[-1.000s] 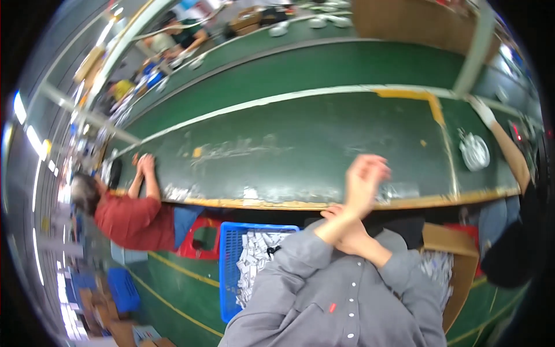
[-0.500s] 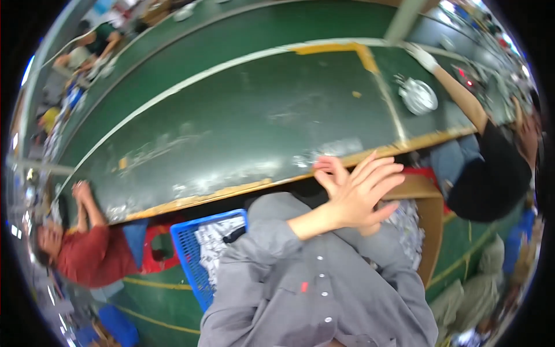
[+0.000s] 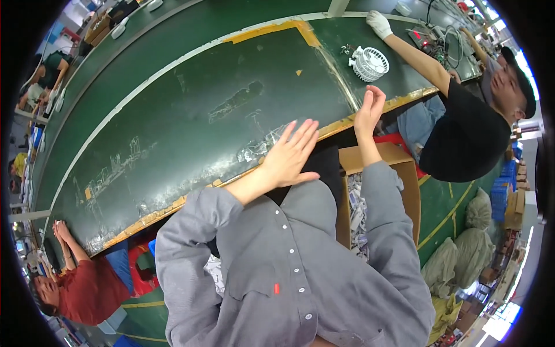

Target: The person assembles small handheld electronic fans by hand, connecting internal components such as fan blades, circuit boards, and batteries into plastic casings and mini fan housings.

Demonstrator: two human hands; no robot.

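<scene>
Since the earlier frames the hands have uncrossed and parted: they were stacked one over the other at the belt's near edge, and now each sits alone on that edge.

Left hand (image 3: 292, 153) lies flat, palm down, fingers straight and slightly fanned, tips over the worn, scratched strip of the green belt (image 3: 191, 115) by its near edge. It holds nothing. Right hand (image 3: 369, 111) stands more upright further along the same edge, fingers extended and close together, also empty; whether the tips touch the belt cannot be told. Both grey sleeves run back toward the lower edge of the view.

Nearest part is a white round fan grille (image 3: 370, 62), on the belt just beyond the right hand and apart from it, near the belt's right end. A co-worker in black reaches a white-gloved hand (image 3: 378, 23) past it toward the far edge. Below the near edge, a cardboard box (image 3: 404, 173) of small white parts stands under the right forearm. At the belt's left end another person in red (image 3: 87, 289) rests both hands on the edge.

As for progress, my reading is that nothing is in hand yet: the belt in front is bare, the box looks full, and the grille is untouched.
</scene>
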